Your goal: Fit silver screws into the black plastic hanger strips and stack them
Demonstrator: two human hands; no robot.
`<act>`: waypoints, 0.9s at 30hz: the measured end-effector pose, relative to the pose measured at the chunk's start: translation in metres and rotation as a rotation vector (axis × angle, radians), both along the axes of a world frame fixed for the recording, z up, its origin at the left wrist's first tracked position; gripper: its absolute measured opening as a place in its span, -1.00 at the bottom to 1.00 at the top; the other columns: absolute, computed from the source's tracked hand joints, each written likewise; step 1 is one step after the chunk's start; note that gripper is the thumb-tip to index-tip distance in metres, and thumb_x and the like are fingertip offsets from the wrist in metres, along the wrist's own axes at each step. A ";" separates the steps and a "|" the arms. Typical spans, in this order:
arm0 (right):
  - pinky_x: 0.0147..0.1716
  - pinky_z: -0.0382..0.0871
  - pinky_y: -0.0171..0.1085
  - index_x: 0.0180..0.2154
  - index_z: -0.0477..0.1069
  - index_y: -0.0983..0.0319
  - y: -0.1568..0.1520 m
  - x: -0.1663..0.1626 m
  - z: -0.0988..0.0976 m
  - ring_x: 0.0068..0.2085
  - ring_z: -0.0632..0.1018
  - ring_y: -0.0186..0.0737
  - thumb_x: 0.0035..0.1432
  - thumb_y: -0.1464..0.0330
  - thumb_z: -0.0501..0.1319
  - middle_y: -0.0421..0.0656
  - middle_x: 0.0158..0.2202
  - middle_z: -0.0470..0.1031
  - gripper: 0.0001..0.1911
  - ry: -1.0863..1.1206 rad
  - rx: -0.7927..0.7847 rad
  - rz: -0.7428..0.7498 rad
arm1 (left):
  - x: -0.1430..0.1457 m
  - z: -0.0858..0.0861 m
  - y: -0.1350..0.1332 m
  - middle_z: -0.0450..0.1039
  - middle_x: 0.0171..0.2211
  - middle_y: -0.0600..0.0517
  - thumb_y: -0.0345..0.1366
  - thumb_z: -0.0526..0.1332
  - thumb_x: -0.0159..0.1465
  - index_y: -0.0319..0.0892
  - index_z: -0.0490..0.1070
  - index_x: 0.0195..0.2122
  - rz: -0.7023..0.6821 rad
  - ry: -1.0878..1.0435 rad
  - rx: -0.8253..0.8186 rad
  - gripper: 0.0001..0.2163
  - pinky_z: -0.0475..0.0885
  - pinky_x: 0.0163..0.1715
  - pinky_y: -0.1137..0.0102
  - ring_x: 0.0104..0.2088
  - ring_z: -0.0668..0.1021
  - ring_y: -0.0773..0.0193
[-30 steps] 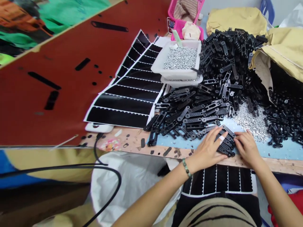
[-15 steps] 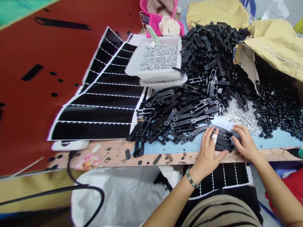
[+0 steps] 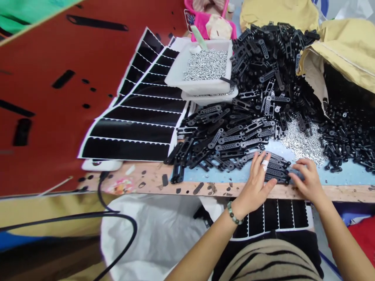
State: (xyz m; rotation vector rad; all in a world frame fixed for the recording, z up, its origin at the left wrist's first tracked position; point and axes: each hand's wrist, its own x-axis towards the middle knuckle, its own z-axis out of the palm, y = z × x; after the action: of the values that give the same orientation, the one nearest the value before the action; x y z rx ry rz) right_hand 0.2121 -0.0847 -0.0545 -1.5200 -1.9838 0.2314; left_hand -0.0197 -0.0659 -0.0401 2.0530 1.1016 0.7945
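Several black slotted plastic links (image 3: pixel 277 168) lie side by side in a row near the table's front edge. My left hand (image 3: pixel 259 175), with white tape round one finger, rests at the row's left end, its fingers spread over the link ends. At the other end, my right hand (image 3: pixel 307 179) has its fingers apart and bent toward the small black knobs at the link tips. Whether those fingertips touch the knobs I cannot tell. A larger heap of black links (image 3: pixel 234 140) spreads to the left, and small silver pins (image 3: pixel 304 142) lie scattered behind my right hand.
A white tub (image 3: pixel 187 66) of silver pins stands behind the links. Sheets of black adhesive strips (image 3: pixel 129 146) lie at left. A yellow sack (image 3: pixel 348 50) and many small black parts (image 3: pixel 342 140) are at right. A black cable (image 3: pixel 133 230) hangs in front.
The camera view has shifted, so the tabletop sits further right and slightly higher at left. Both hands stay at the row of links, with only small finger movements.
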 end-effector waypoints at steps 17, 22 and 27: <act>-0.18 0.25 -0.14 -0.34 0.44 0.23 0.080 0.050 0.003 -0.21 0.44 -0.07 0.24 0.27 0.05 -0.05 -0.31 0.47 -0.75 -0.230 -0.093 -0.315 | 0.146 0.023 0.123 0.44 -0.16 -0.04 -0.32 0.17 0.31 -0.26 0.40 -0.16 -0.139 0.518 0.210 -0.86 0.47 -0.17 0.24 -0.15 0.51 0.21; -0.23 0.35 -0.13 -0.28 0.41 0.23 0.069 0.056 0.008 -0.29 0.47 -0.15 0.22 0.22 0.09 -0.07 -0.31 0.47 -0.76 0.143 0.050 -0.335 | 0.147 0.023 0.122 0.44 -0.15 -0.03 -0.29 0.17 0.32 -0.25 0.41 -0.15 -0.101 0.466 0.233 -0.84 0.46 -0.13 0.21 -0.14 0.51 0.22; -0.34 0.44 -0.19 -0.23 0.35 0.20 0.043 0.024 0.010 -0.36 0.52 -0.20 0.15 0.21 0.21 -0.15 -0.36 0.48 -0.78 0.591 -0.076 -0.252 | 0.131 0.031 0.131 0.46 -0.23 -0.03 -0.47 0.10 0.32 -0.23 0.45 -0.21 -0.101 0.314 0.205 -0.86 0.42 -0.14 0.35 -0.15 0.50 0.24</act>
State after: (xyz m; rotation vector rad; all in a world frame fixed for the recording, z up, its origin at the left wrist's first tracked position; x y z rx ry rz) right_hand 0.2364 -0.0415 -0.0446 -1.5102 -1.3235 0.5794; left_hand 0.1117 0.0647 -0.0091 2.4480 1.1072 0.5664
